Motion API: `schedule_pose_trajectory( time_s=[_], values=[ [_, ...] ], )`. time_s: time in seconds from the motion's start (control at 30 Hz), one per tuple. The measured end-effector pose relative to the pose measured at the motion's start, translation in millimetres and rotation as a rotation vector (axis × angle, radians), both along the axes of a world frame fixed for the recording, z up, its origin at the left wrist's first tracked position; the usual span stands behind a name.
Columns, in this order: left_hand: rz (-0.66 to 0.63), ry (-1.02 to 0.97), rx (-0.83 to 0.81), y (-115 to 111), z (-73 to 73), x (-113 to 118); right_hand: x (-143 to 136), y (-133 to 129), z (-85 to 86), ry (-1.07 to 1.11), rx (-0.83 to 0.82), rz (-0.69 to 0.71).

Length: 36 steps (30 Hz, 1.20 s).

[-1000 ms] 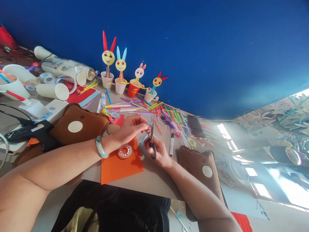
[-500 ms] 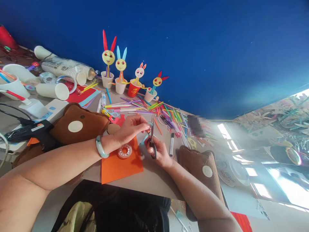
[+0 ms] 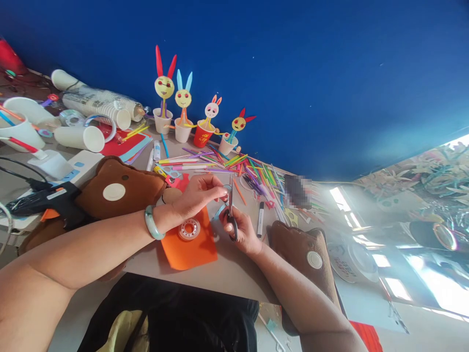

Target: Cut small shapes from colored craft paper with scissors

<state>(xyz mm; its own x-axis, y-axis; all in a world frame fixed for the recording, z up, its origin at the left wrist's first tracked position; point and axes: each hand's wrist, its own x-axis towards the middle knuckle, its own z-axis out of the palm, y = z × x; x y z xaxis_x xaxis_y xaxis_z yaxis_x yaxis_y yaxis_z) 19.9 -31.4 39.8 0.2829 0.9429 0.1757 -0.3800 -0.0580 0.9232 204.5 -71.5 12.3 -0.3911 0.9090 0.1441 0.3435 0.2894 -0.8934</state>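
My right hand (image 3: 242, 232) is closed around black-handled scissors (image 3: 233, 226), their blades pointing up and away from me. Opposite it, my left hand (image 3: 201, 195) pinches a small pale-blue piece (image 3: 227, 187), apparently paper, right against the blades. A light-blue scrap (image 3: 220, 211) shows beside the right fingers. Below the left wrist, which wears a jade-coloured bangle, a roll of tape (image 3: 189, 229) rests on an orange sheet (image 3: 194, 256). The sheet's near left corner looks curled.
Rabbit-faced figures in paper cups (image 3: 183, 131) line the blue wall. Loose colourful sticks (image 3: 205, 159) spread across the table. A brown bear-shaped pad (image 3: 142, 186) and a glue gun (image 3: 58, 198) lie left; another brown pad (image 3: 293, 244) and a marker (image 3: 261, 220) lie right.
The orange sheet's near left corner has curled up and shifted, so it no longer reaches as far toward the table edge. Both hands and the scissors stay almost in place.
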Motion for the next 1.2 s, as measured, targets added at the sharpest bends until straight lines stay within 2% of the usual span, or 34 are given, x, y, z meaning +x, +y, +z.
schedule_pose_trajectory(
  time_s=[0.9, 1.2],
  values=[
    [-0.008, 0.015, 0.033, 3.1, -3.6, -1.8, -0.3, 0.8, 0.4, 0.006, 0.017, 0.007],
    [0.006, 0.018, 0.031, 3.3, -0.7, -1.8, -0.9, 0.0, 1.2, 0.012, -0.009, 0.003]
  ],
)
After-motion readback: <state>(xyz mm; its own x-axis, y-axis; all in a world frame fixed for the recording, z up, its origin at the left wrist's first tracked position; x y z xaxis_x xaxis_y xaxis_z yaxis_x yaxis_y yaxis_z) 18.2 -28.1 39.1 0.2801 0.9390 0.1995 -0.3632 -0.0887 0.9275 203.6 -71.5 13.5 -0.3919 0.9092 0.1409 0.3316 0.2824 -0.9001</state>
